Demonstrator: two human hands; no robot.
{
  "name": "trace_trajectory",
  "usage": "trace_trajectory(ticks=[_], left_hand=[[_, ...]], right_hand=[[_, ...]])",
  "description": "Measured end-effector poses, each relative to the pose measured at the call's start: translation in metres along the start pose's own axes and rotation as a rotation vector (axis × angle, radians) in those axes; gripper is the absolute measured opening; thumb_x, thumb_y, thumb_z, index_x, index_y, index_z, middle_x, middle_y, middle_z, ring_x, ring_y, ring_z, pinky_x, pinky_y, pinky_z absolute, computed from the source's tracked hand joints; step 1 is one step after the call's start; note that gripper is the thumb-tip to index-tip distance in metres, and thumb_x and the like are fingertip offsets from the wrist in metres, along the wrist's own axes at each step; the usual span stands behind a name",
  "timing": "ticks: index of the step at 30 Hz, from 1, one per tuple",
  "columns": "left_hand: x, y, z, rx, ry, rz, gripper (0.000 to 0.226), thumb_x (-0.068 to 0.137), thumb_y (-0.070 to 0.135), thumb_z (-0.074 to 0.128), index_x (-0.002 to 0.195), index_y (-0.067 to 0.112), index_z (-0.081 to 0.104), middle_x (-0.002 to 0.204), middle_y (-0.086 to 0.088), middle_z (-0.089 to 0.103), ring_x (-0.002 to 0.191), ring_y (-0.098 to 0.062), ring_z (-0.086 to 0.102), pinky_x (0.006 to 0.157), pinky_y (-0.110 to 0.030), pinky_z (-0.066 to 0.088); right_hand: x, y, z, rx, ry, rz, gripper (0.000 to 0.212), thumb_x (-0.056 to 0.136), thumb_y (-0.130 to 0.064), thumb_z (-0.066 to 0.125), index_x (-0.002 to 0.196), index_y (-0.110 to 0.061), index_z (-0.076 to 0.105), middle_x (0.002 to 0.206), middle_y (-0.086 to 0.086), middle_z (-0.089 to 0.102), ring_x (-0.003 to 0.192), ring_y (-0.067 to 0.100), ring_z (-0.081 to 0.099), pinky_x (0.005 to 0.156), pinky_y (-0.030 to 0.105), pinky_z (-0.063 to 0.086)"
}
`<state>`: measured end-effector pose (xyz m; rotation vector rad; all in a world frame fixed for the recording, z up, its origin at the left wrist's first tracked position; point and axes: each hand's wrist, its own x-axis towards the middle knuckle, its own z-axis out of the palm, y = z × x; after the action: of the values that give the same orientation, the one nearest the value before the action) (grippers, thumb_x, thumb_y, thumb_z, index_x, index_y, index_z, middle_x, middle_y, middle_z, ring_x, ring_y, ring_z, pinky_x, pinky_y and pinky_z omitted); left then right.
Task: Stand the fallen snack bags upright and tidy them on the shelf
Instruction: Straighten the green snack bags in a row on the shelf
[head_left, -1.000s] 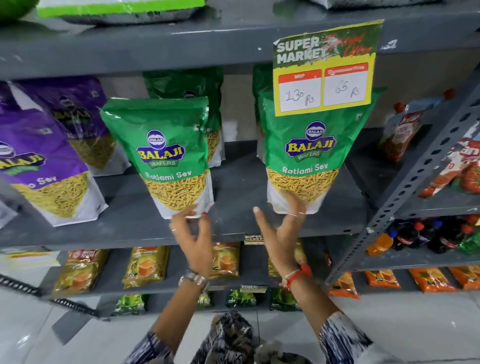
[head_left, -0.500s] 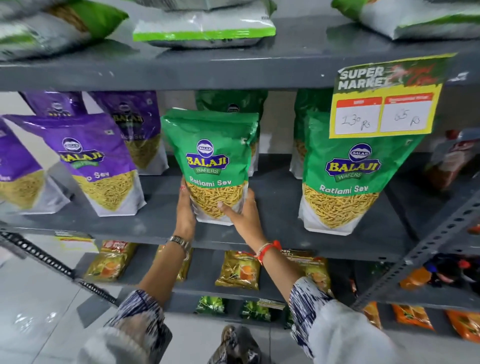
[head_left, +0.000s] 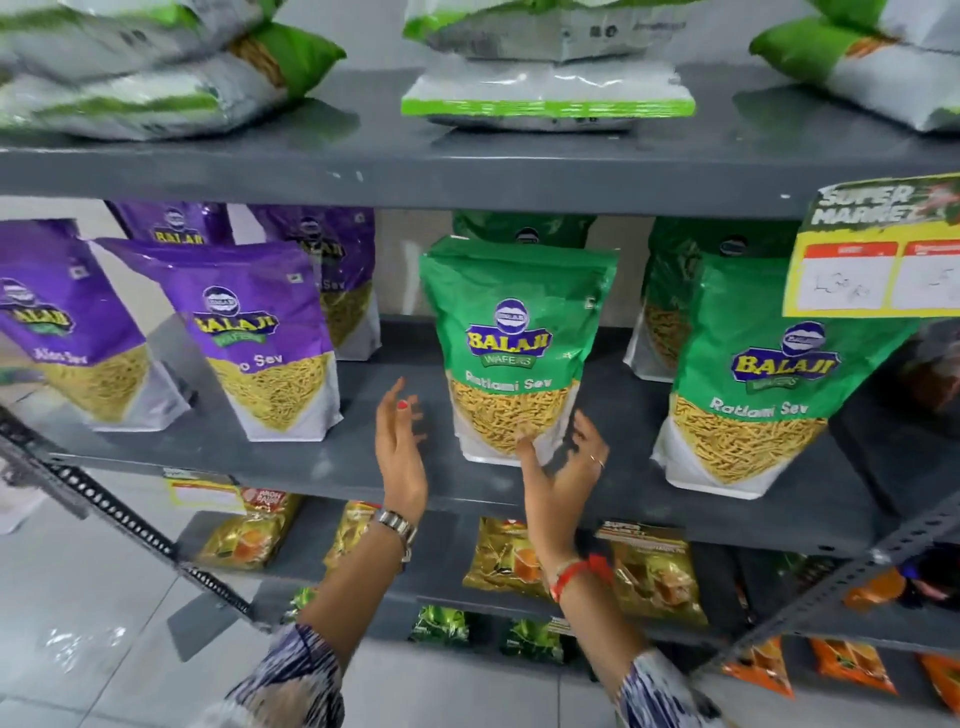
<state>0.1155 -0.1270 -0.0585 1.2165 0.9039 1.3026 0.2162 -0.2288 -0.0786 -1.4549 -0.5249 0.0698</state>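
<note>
A green Ratlami Sev bag (head_left: 511, 332) stands upright in the middle of the grey shelf (head_left: 311, 457). My left hand (head_left: 400, 452) is open just left of it, fingers spread, not touching. My right hand (head_left: 563, 467) is open at the bag's lower right corner, fingertips near or brushing the base. A second green bag (head_left: 769, 384) stands to the right, with more green bags behind both. Purple sev bags (head_left: 260, 338) stand upright on the left.
The shelf above holds white-and-green bags (head_left: 545, 78) lying flat. A yellow price card (head_left: 878, 249) hangs from its edge at right. Lower shelves carry yellow packets (head_left: 504, 561) and orange packets (head_left: 852, 660). A perforated steel upright (head_left: 119, 519) slants across at left.
Both hands have let go of the middle green bag and drawn apart. The view has shifted up and left, so the bags sit further right in frame.
</note>
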Motion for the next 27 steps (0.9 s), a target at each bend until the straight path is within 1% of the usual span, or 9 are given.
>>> trace_trajectory(ticks=[3, 6, 9, 13, 16, 19, 22, 25, 27], left_hand=[[0.007, 0.005, -0.037, -0.032, 0.228, 0.022, 0.023, 0.096, 0.014, 0.038, 0.114, 0.018, 0.053, 0.102, -0.006, 0.056, 0.085, -0.016, 0.052, 0.071, -0.030, 0.041], [0.036, 0.013, -0.092, -0.030, 0.424, 0.040, 0.026, 0.094, 0.007, 0.039, 0.117, 0.000, 0.050, 0.108, -0.009, 0.053, 0.096, -0.008, 0.050, 0.079, -0.020, 0.038], [0.069, 0.018, -0.142, -0.003, 0.448, 0.055, 0.034, 0.096, 0.006, 0.036, 0.127, -0.007, 0.041, 0.127, -0.020, 0.048, 0.112, -0.020, 0.045, 0.084, -0.004, 0.035], [0.123, 0.022, -0.195, 0.079, 0.233, 0.017, 0.045, 0.100, 0.010, 0.027, 0.144, 0.005, 0.022, 0.155, -0.012, 0.023, 0.138, -0.017, 0.028, 0.110, -0.016, 0.027], [0.151, 0.017, -0.205, 0.070, -0.047, -0.002, 0.048, 0.100, 0.009, 0.022, 0.146, 0.003, 0.009, 0.158, -0.013, 0.010, 0.144, -0.017, 0.014, 0.110, -0.010, 0.020], [0.160, 0.017, -0.204, -0.006, -0.198, -0.046, 0.077, 0.089, 0.056, 0.032, 0.148, 0.010, 0.014, 0.156, -0.014, 0.022, 0.143, -0.027, 0.025, 0.117, -0.041, 0.023], [0.164, 0.016, -0.208, -0.026, -0.265, -0.120, 0.110, 0.064, 0.081, 0.046, 0.147, 0.014, 0.019, 0.154, -0.013, 0.028, 0.141, -0.027, 0.030, 0.116, -0.050, 0.024], [0.169, 0.020, -0.208, -0.032, -0.290, -0.142, 0.115, 0.058, 0.083, 0.050, 0.145, 0.014, 0.021, 0.153, -0.015, 0.030, 0.140, -0.029, 0.032, 0.115, -0.053, 0.026], [0.170, 0.022, -0.208, -0.032, -0.305, -0.146, 0.114, 0.059, 0.082, 0.050, 0.146, 0.014, 0.020, 0.153, -0.015, 0.031, 0.139, -0.029, 0.033, 0.114, -0.052, 0.028]], right_hand=[[-0.035, -0.007, 0.033, 0.060, 0.053, -0.037, 0.043, 0.077, -0.013, 0.068, 0.117, -0.011, 0.050, 0.110, 0.011, 0.051, 0.101, 0.022, 0.053, 0.093, 0.021, 0.043], [-0.057, -0.023, 0.090, 0.166, -0.032, 0.017, 0.035, 0.080, -0.007, 0.063, 0.109, -0.022, 0.051, 0.098, 0.008, 0.054, 0.091, 0.020, 0.054, 0.089, 0.022, 0.043], [-0.069, -0.027, 0.143, 0.146, -0.218, 0.078, 0.042, 0.083, 0.000, 0.066, 0.118, -0.017, 0.050, 0.108, 0.006, 0.052, 0.100, 0.019, 0.053, 0.095, 0.028, 0.043], [-0.070, -0.028, 0.212, 0.123, -0.464, 0.261, 0.066, 0.086, -0.011, 0.068, 0.142, -0.010, 0.034, 0.143, 0.008, 0.041, 0.130, 0.018, 0.040, 0.113, 0.038, 0.033], [-0.061, -0.028, 0.248, 0.201, -0.548, 0.354, 0.074, 0.087, -0.015, 0.068, 0.148, -0.012, 0.025, 0.155, 0.011, 0.032, 0.140, 0.017, 0.033, 0.119, 0.042, 0.026], [-0.060, -0.023, 0.265, 0.289, -0.545, 0.374, 0.062, 0.086, -0.009, 0.067, 0.140, -0.009, 0.037, 0.141, 0.018, 0.052, 0.129, 0.028, 0.051, 0.111, 0.049, 0.039], [-0.067, -0.019, 0.266, 0.295, -0.490, 0.381, 0.058, 0.085, -0.008, 0.068, 0.136, -0.011, 0.040, 0.135, 0.017, 0.057, 0.124, 0.028, 0.057, 0.103, 0.039, 0.049], [-0.071, -0.019, 0.265, 0.292, -0.478, 0.372, 0.059, 0.086, -0.011, 0.068, 0.137, -0.013, 0.039, 0.132, 0.012, 0.060, 0.118, 0.021, 0.060, 0.088, 0.022, 0.055], [-0.072, -0.019, 0.266, 0.292, -0.464, 0.367, 0.059, 0.086, -0.011, 0.068, 0.137, -0.013, 0.039, 0.131, 0.011, 0.060, 0.115, 0.019, 0.061, 0.085, 0.018, 0.055]])
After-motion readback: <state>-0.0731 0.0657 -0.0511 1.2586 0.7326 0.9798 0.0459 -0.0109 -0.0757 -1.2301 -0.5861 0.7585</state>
